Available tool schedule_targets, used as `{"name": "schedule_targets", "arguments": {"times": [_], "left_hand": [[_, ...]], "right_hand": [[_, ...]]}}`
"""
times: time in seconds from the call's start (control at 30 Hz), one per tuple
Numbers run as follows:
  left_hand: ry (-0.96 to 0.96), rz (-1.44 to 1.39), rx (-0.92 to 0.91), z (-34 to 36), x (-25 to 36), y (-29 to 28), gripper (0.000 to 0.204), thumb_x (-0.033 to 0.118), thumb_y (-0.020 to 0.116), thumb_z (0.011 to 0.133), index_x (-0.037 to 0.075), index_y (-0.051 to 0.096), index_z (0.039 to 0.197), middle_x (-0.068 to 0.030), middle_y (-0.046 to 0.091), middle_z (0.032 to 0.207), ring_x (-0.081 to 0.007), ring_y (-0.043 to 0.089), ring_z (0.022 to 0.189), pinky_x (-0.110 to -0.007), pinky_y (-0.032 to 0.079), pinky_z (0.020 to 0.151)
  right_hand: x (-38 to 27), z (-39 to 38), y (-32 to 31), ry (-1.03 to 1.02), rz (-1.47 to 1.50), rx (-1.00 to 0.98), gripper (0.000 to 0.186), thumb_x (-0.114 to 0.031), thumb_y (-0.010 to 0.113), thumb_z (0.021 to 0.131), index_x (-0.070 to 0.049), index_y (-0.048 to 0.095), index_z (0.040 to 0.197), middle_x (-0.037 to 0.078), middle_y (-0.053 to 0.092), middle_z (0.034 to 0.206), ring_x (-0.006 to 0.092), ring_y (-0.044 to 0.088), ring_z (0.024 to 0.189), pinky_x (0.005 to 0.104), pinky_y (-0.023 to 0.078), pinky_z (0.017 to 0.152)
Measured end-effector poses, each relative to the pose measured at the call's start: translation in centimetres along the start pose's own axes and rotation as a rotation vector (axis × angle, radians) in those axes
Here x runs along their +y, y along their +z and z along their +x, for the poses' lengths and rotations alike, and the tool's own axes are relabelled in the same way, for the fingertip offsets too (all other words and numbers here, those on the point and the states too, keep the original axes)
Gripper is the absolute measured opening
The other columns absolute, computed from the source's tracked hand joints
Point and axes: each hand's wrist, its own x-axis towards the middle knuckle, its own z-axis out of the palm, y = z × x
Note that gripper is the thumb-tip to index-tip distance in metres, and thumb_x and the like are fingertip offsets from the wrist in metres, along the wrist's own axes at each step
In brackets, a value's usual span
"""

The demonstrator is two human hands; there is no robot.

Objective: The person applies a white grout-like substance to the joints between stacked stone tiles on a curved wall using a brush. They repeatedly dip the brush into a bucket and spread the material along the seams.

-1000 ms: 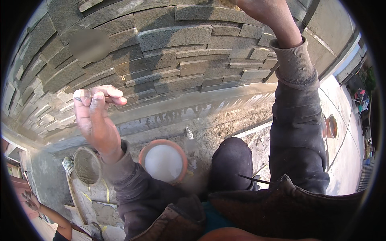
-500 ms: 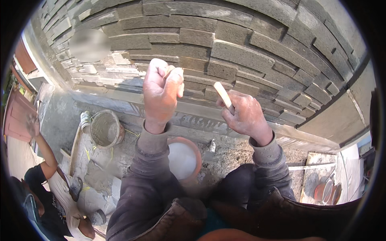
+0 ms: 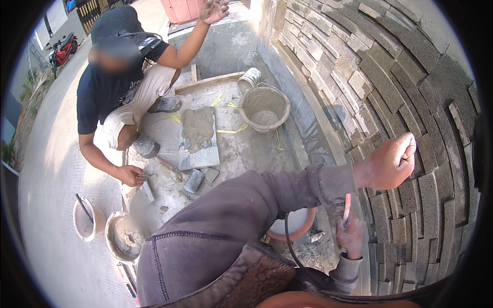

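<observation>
My left hand (image 3: 389,163) is closed in a fist in front of the stone-clad wall (image 3: 380,82). What its fingers hold, if anything, is hidden. Lower down, beside the foot of the wall, my right hand (image 3: 350,235) grips a tool by its pale, rounded handle (image 3: 347,206). The handle's end sticks up out of the fist, and the tool's working end cannot be made out. Narrow grey stone strips of uneven depth cover the wall. Under my left arm, partly covered by the sleeve, stands an orange-rimmed basin (image 3: 307,226) with whitish liquid.
A squatting co-worker (image 3: 110,92) raises one hand and holds a small tool in the other. Near them lie a mortar-covered slab (image 3: 198,128) and loose stone pieces (image 3: 193,180). A mortar bucket (image 3: 284,123), a small pail (image 3: 250,78) and two more buckets (image 3: 88,237) stand around.
My view has swung left, bringing the co-worker and the ground into fuller sight. My left arm now reaches across toward the wall. My right hand still grips the handle.
</observation>
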Motion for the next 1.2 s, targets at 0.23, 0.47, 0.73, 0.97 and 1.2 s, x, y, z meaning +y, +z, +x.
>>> {"name": "schedule_targets", "arguments": {"times": [0.23, 0.47, 0.73, 0.97, 1.2], "left_hand": [[0.07, -0.033, 0.08, 0.5, 0.0, 0.1, 0.021, 0.0, 0.056, 0.082, 0.007, 0.037, 0.088, -0.002, 0.046, 0.062, -0.0091, 0.044, 0.058, -0.034, 0.036, 0.052], [-0.077, 0.058, -0.008, 0.5, 0.0, -0.8, 0.026, 0.017, 0.057, 0.096, 0.007, 0.04, 0.08, 0.0008, 0.039, 0.062, -0.0085, 0.039, 0.061, -0.034, 0.036, 0.056], [-0.084, 0.217, -0.184, 0.5, -0.7, -0.8, 0.042, 0.029, 0.049, 0.103, 0.003, 0.047, 0.069, -0.0057, 0.041, 0.059, -0.0141, 0.041, 0.058, -0.04, 0.035, 0.056], [-0.037, 0.082, -0.094, -0.1, -1.2, 0.8, 0.017, 0.018, 0.061, 0.088, 0.002, 0.064, 0.093, -0.0035, 0.054, 0.06, -0.0156, 0.054, 0.056, -0.038, 0.043, 0.057], [-0.142, 0.094, -0.164, 0.0, -1.1, 0.2, 0.025, 0.013, 0.059, 0.086, 0.001, 0.063, 0.107, -0.0007, 0.053, 0.062, -0.0148, 0.052, 0.058, -0.039, 0.042, 0.059]], "right_hand": [[1.9, 0.8, 1.7, -0.021, -0.031, -0.009, 0.019, -0.012, 0.066, 0.093, -0.007, 0.067, 0.111, 0.026, 0.067, 0.078, 0.0472, 0.067, 0.075, 0.0549, 0.051, 0.066], [2.4, 1.2, 2.7, 0.014, -0.021, -0.065, 0.02, -0.014, 0.066, 0.092, -0.004, 0.067, 0.109, 0.028, 0.067, 0.081, 0.051, 0.066, 0.079, 0.0603, 0.05, 0.069], [4.3, 2.0, 4.7, -0.124, -0.019, -0.053, 0.026, -0.019, 0.068, 0.09, -0.002, 0.067, 0.109, 0.028, 0.068, 0.082, 0.0511, 0.067, 0.08, 0.0603, 0.052, 0.073], [3.3, 2.0, 3.5, -0.1, -0.011, -0.097, 0.021, -0.009, 0.068, 0.092, -0.004, 0.066, 0.112, 0.026, 0.068, 0.081, 0.047, 0.069, 0.078, 0.0529, 0.052, 0.068], [3.1, 2.1, 3.2, -0.082, -0.076, -0.12, 0.025, -0.013, 0.068, 0.092, -0.005, 0.066, 0.115, 0.026, 0.069, 0.081, 0.0486, 0.069, 0.08, 0.0558, 0.053, 0.07]]}}
